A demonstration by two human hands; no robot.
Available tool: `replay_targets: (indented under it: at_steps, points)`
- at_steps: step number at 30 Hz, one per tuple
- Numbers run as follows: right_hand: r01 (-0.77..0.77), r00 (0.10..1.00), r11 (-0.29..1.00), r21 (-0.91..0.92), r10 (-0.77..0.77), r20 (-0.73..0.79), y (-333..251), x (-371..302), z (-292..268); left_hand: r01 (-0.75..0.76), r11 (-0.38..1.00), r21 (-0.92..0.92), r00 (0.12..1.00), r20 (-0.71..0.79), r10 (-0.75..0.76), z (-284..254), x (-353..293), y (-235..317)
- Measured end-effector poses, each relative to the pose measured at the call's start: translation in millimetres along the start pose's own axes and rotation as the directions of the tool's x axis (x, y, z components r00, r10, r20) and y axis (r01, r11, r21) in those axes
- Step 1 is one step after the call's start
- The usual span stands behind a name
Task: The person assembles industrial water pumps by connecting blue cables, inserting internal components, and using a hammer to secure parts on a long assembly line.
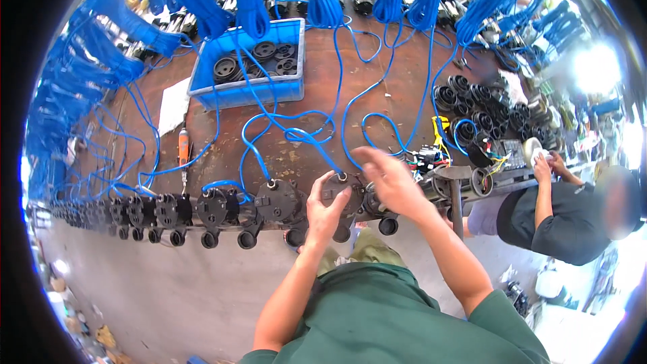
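"Black round part (344,192), where is it?"

"At the near edge of the brown bench (296,168), in a row of similar ones, with a blue cable (323,155) running from its top."

"And the grip?"

"The left hand (323,210) is curled around it, thumb over its face. The right hand (393,180) is raised just beside it, fingers extended, blurred, gripping nothing I can see."
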State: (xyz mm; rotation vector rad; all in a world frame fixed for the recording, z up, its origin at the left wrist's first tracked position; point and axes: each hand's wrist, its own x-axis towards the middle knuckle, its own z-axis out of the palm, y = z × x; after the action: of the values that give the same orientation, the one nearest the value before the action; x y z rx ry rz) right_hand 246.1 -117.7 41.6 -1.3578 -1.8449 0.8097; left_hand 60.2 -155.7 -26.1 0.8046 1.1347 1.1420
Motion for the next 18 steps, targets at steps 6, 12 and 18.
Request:
replay_targets:
  at_steps: [6,12,18]
  points:
    - [-0.601,0.77,0.639,-0.48,0.301,-0.563,38.7,-102.2,-90.7,-0.131,0.989,0.075,0.986,-0.089,0.137,2.4,1.6,-20.4]
    - [-0.809,0.584,0.503,-0.305,0.627,-0.515,88.7,-161.3,-74.5,-0.066,0.998,0.002,0.995,-0.08,0.066,10.0,-6.1,-1.4]
    - [-0.832,0.498,0.555,-0.003,0.744,-0.445,38.2,-159.5,-82.4,-0.162,0.975,0.154,0.985,-0.037,0.17,4.6,-0.2,-7.8]
